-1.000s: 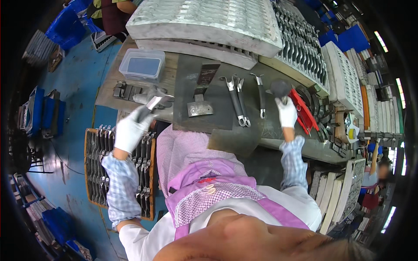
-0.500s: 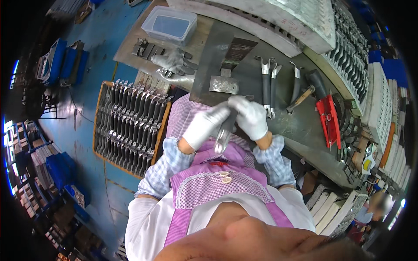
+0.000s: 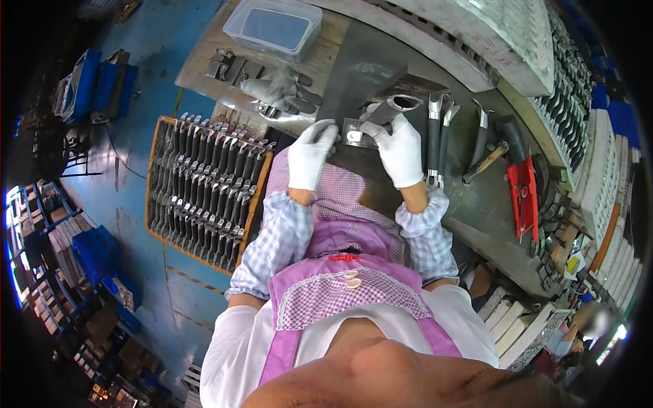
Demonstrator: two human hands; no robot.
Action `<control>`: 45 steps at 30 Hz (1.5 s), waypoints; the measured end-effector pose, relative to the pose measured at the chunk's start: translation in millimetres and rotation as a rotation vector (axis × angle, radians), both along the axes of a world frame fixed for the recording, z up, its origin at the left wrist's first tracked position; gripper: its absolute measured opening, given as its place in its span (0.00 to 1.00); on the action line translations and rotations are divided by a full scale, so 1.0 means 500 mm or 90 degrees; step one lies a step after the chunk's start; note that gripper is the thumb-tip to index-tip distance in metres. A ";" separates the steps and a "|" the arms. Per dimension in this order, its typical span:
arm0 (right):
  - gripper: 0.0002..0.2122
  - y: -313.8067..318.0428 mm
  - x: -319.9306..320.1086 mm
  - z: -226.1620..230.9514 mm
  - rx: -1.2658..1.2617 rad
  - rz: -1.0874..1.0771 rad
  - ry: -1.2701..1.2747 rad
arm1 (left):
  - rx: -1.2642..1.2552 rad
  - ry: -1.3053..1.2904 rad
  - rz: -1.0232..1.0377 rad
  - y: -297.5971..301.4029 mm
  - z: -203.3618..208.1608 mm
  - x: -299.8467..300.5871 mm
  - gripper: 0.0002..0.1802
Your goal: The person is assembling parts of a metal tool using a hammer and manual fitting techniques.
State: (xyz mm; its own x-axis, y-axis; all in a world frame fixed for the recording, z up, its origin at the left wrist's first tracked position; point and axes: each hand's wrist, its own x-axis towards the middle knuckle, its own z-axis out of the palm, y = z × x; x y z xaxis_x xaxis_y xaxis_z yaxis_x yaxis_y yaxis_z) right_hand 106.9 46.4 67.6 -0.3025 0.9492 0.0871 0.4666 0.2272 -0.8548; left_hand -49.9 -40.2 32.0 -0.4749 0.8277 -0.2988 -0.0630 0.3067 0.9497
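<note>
My right hand [image 3: 400,158], in a white glove, grips a dark handle part with a shiny ring-shaped metal end [image 3: 404,103], over the grey work table. Just beside it are a small metal plate [image 3: 354,134] and a dark upright metal block [image 3: 411,80]. My left hand [image 3: 307,158], also gloved in white, hovers at the table's near edge, left of the plate. Its fingers are bent but apart, with nothing visible in them. To the right of my right hand lie two dark handles with metal ends [image 3: 434,139].
An orange-edged tray [image 3: 158,197] of rowed dark handles stands at left. On the table are a clear plastic box [image 3: 272,30], a grey glove [image 3: 282,92], a hammer [image 3: 486,162] and a red tool [image 3: 522,194]. White blocks and racked handles [image 3: 564,122] line the far right.
My hands have separated. The right one has carried the handle part forward to the metal block, and the left one has let go and moved up and left.
</note>
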 end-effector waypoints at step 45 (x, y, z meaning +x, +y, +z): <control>0.12 -0.037 0.043 0.006 -0.070 -0.037 -0.023 | 0.195 0.202 -0.272 0.046 0.250 -0.033 0.25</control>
State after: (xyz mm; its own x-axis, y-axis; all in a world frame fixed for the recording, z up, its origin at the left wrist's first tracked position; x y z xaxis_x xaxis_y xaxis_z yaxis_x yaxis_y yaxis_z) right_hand 128.3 27.7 70.4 -0.2480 0.9684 -0.0277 0.5068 0.1053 -0.8556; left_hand -66.5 -17.3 157.3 -0.1092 0.9904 0.0850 0.3055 -0.0479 0.9510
